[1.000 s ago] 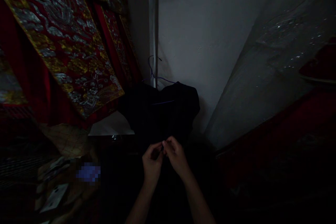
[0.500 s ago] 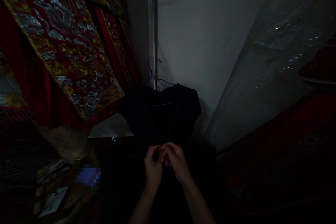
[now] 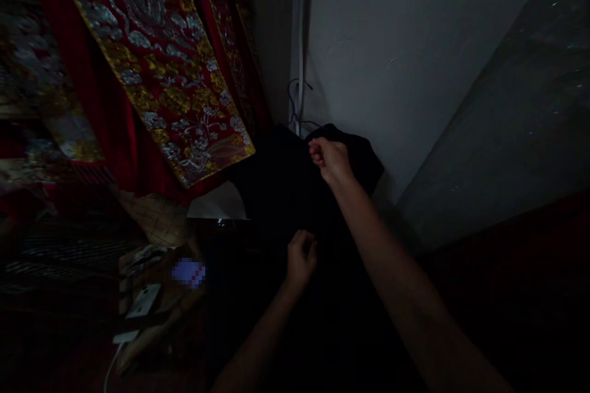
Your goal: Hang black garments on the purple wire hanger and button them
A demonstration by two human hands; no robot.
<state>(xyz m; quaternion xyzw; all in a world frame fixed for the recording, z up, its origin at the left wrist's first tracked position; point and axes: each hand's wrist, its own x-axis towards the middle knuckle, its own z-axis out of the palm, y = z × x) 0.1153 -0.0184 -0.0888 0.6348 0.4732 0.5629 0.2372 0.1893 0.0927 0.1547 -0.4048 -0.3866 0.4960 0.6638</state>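
Note:
A black garment (image 3: 281, 190) hangs on a thin bluish wire hanger (image 3: 293, 104) straight ahead. My left hand (image 3: 302, 261) is low in front of the garment, its fingers curled toward the thumb. What they pinch, if anything, is lost against the dark cloth. Higher and to the right, my right hand (image 3: 332, 159) is closed near the garment's collar and shoulder, its fingertips pressed together. Anything small between them cannot be made out in this dim light. The two hands are apart.
Red embroidered cloth (image 3: 184, 92) with gold and silver patterns hangs at the left. A pale wall (image 3: 391, 31) with a vertical pipe (image 3: 300, 31) stands behind. A white phone-like object (image 3: 144, 300) and a cable (image 3: 110, 368) are at lower left. Clear plastic sheeting (image 3: 520, 116) covers the right.
My hands were together at the fingertips in front of the garment. The right has moved up toward the collar, away from the left. The view has shifted left.

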